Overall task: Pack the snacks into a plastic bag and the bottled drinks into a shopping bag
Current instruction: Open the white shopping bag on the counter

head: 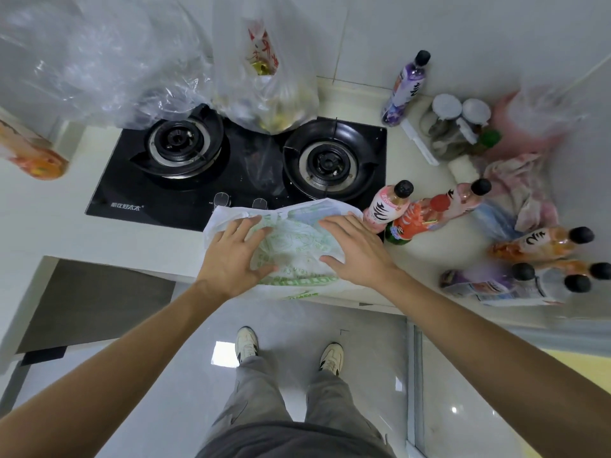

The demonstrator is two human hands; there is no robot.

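A white shopping bag with green print [291, 239] lies flat on the counter's front edge, partly over the stove. My left hand [236, 256] and my right hand [355, 247] both press on it with spread, straight fingers. Just right of the bag stand a pink-label bottle [386, 206], a red watermelon-label bottle [413, 219] and a pink bottle [463, 196]. Several more bottles [542, 246] lie or lean at the far right. A purple bottle [403, 87] stands by the back wall. A clear plastic bag with snacks [267, 77] sits upright behind the burners.
A black two-burner gas stove [231, 163] fills the counter's middle. Crumpled clear plastic [99, 61] hangs at the back left, an orange packet [33, 153] at the far left. Jars [459, 123] and a pink cloth [519, 180] crowd the right corner.
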